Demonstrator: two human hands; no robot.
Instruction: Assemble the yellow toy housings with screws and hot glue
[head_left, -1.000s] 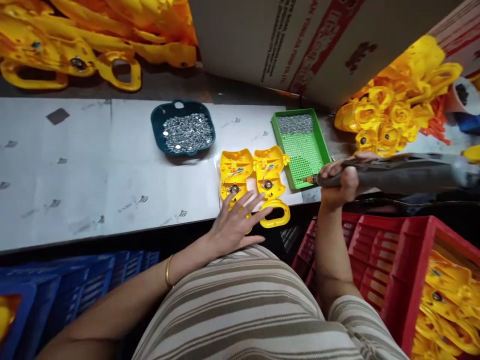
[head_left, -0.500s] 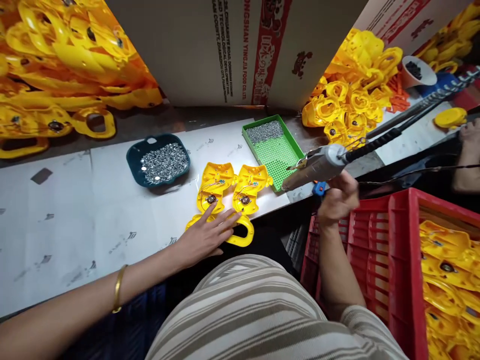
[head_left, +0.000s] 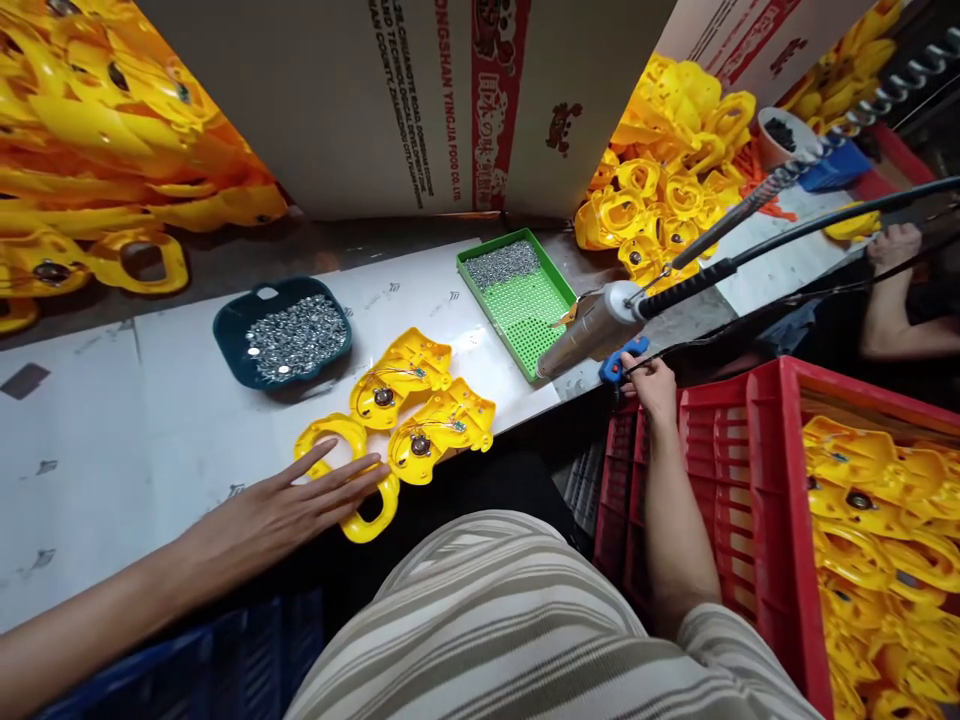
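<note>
Two yellow plastic shell halves lie side by side at the table's front edge, the upper shell (head_left: 409, 375) and the lower shell (head_left: 442, 430). Wires and a round metal-centred part sit inside each. My left hand (head_left: 322, 495) rests over their loop handles, its fingers stretched out and apart. At the end of a cable, a small blue plastic piece (head_left: 621, 362) is pinched in the fingers of my right hand (head_left: 651, 388); its exact kind I cannot make out. Just above it hangs a grey cylindrical power screwdriver (head_left: 592, 325), tilted, its lower end near the green tray (head_left: 504, 335).
A dark green dish (head_left: 229, 335) holds many small metal parts. Screws fill the green tray's far end. Yellow shells are piled behind at left (head_left: 112, 130) and right (head_left: 637, 200). A red crate (head_left: 765, 480) of shells stands at right. Another person's hand (head_left: 896, 245) shows beyond.
The two shells have turned and shifted left and toward me, with my left hand moving along on their handles. My right hand has moved down and left, closing on the blue piece. The view has shifted right.
</note>
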